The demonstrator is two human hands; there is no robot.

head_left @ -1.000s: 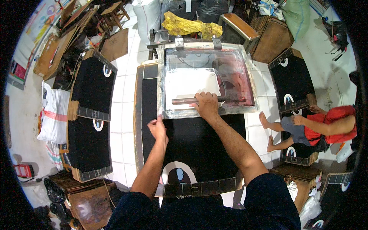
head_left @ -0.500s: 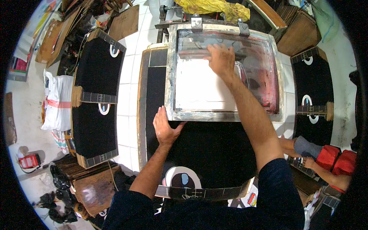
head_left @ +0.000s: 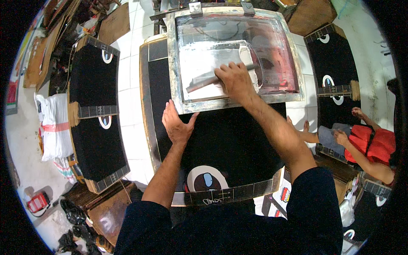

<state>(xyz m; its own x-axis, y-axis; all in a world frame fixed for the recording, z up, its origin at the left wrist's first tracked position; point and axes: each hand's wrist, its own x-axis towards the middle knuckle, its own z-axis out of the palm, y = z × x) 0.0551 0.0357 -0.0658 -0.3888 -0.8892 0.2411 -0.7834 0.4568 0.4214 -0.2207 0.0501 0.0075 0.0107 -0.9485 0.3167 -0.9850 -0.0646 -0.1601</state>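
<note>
My right hand (head_left: 236, 83) is closed around a long squeegee (head_left: 203, 81), which slants across the mesh near the front of a screen-printing frame (head_left: 199, 106). White ink (head_left: 197, 59) covers the left part of the mesh, with reddish stain at the right. At the frame's front left corner my left hand (head_left: 177, 125) rests, fingers stretched and thumb apart, against the frame's edge. Beneath the frame lies black fabric (head_left: 233, 140) on a board, with a printed eye shape (head_left: 208, 178) at its near end. The squeegee's grip is partly hidden by my fingers.
Two metal clamps (head_left: 195, 9) hold the frame's far edge. Boards with black fabric (head_left: 93, 72) stand left, more fabric-covered boards (head_left: 333, 63) right. A person in red and grey (head_left: 359, 140) sits at right. A white sack (head_left: 54, 127) leans at far left.
My right hand has drawn the squeegee from the far part of the mesh toward me, and it now slants. My left hand stays at the frame's corner. The whole view has shifted somewhat.
</note>
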